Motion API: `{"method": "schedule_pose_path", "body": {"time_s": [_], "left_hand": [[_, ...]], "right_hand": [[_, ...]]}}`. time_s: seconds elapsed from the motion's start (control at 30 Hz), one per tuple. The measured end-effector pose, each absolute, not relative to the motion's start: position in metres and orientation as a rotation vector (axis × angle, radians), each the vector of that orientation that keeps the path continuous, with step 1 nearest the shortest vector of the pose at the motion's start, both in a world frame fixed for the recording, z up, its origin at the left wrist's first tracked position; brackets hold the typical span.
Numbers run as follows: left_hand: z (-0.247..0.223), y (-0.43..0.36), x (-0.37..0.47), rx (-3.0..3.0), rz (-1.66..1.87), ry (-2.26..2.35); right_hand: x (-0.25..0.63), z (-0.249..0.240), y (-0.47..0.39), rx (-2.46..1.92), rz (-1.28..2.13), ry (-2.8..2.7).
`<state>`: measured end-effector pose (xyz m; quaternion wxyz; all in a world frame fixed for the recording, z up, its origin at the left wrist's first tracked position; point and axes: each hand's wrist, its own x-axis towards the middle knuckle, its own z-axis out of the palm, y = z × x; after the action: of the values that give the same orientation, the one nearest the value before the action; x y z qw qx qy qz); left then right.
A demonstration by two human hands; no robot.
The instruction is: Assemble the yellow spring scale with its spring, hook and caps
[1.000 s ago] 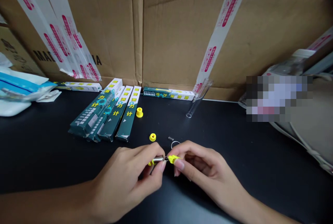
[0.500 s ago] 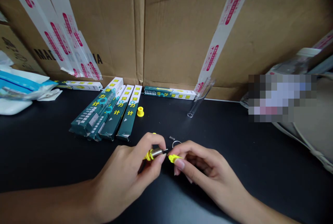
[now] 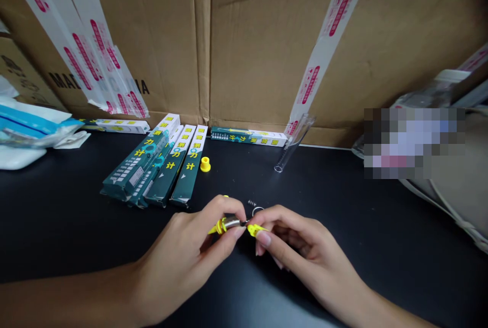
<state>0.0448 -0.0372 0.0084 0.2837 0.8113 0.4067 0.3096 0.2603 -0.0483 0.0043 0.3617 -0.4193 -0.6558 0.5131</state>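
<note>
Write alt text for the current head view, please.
The left hand pinches a metal cylinder near a small yellow piece in the right hand, above a black table. Beyond are slim boxes, a spring and a clear tube.

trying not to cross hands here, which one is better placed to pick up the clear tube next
Right, probably: the clear tube lies beyond the right hand and farther from the left hand. Both hands hold something: the left a metal cylinder, the right a small yellow part.

The left hand (image 3: 186,249) hid most of a yellow piece (image 3: 226,196) beyond it, the right hand (image 3: 303,241) part of a metal ring (image 3: 257,208). Pixelation partly masked a bottle (image 3: 427,96); the left edge cropped a packet (image 3: 34,123).
</note>
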Motion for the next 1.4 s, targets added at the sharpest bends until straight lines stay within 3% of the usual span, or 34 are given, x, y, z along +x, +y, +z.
{"method": "schedule_pose_path", "body": {"time_s": [0.23,0.7,1.4], "left_hand": [[0.017,-0.039,0.045,2.090,0.906,0.988],[0.007,-0.047,0.044,2.051,1.042,1.075],[0.017,-0.043,0.047,2.471,0.702,1.051]], "right_hand": [[0.258,0.003,-0.048,-1.042,1.431,-1.546],[0.258,0.002,-0.051,-1.043,1.281,-1.684],[0.259,0.004,-0.054,-1.020,1.214,-1.820]]}}
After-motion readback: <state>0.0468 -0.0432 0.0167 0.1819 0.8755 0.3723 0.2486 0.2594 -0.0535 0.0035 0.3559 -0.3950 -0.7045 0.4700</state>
